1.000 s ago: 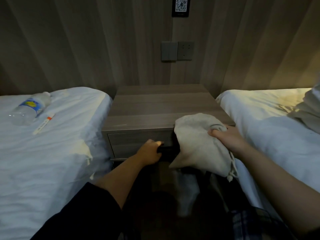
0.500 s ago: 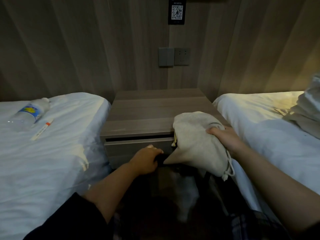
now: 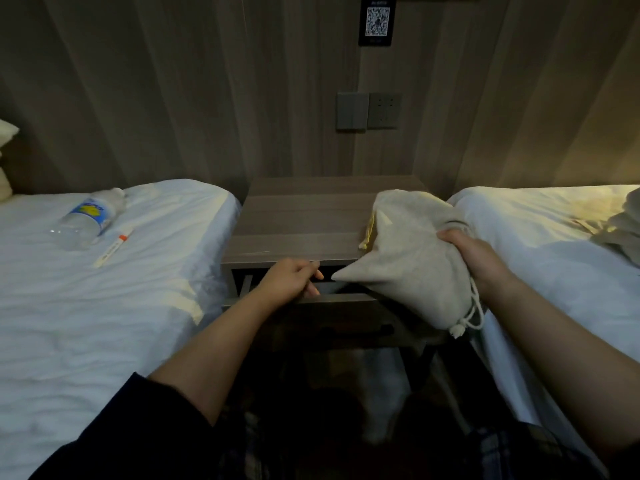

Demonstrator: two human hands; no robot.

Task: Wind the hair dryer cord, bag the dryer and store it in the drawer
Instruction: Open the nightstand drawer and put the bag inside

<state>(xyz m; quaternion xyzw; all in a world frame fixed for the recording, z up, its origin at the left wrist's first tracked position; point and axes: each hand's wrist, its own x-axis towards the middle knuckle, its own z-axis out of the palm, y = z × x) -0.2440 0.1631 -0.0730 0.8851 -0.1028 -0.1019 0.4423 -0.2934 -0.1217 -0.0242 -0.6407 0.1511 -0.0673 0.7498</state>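
A beige drawstring bag (image 3: 412, 258) bulges with something inside that I cannot see. My right hand (image 3: 471, 251) grips it at its right side and holds it over the right front corner of the wooden nightstand (image 3: 304, 220). The bag's cord ends (image 3: 467, 322) dangle below. The nightstand's drawer (image 3: 346, 301) stands pulled out towards me, its inside dark. My left hand (image 3: 291, 280) rests over the drawer's front edge, fingers curled on it, just left of the bag.
White beds flank the nightstand on both sides. On the left bed (image 3: 104, 289) lie a plastic water bottle (image 3: 88, 218) and a thin white stick (image 3: 112, 249). Folded cloth (image 3: 620, 226) lies on the right bed. A wall switch and socket (image 3: 369, 110) sit above the nightstand.
The drawer has slid out from shut to well open under my left hand. My right hand has lifted the bag higher, above the nightstand's corner.
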